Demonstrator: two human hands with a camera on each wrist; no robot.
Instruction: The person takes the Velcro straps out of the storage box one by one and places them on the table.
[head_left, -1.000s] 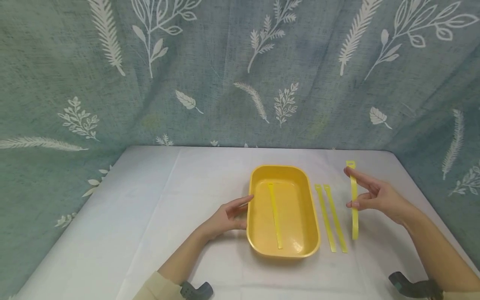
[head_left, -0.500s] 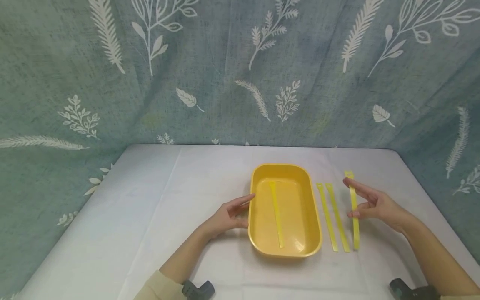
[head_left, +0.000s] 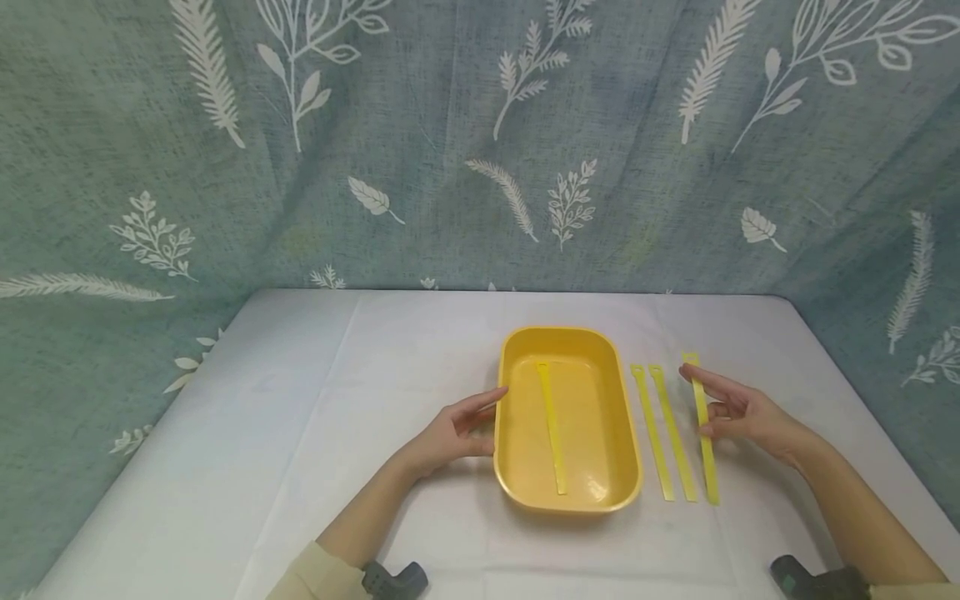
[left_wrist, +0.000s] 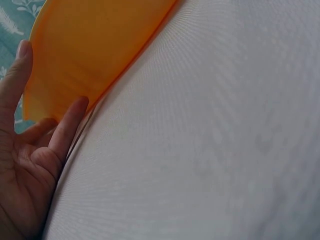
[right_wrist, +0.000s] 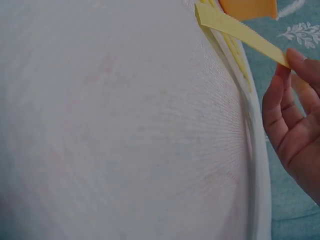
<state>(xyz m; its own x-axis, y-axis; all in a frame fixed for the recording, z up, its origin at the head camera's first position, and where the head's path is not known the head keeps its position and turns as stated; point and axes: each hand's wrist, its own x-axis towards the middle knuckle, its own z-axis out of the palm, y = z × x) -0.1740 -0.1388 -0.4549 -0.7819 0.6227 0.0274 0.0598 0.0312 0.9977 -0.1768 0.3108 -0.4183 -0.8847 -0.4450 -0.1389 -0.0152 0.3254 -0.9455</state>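
A yellow rectangular tray [head_left: 600, 433] stands on the table, with one flat yellow strap [head_left: 552, 429] lying lengthwise in it. My left hand [head_left: 450, 433] touches the tray's left side. Its extended fingers rest against the outer wall [left_wrist: 90, 55] in the left wrist view. Right of the tray, my right hand [head_left: 757, 421] pinches another yellow strap, which has a slotted head and a finely toothed edge [right_wrist: 240, 34]. That strap slopes, its near end down at the table. Two similar straps, a left one [head_left: 654, 437] and a right one [head_left: 675, 437], lie side by side between tray and hand.
A white cloth [head_left: 360, 350] covers the table. Behind it and along the sides hangs a green-blue curtain [head_left: 420, 208] with white leaf prints. Dark wrist devices [head_left: 393, 581] are on both forearms.
My right hand has come down and slightly left with the pinched strap, whose near end has dropped to table level beside the two lying straps. The left hand stays at the tray.
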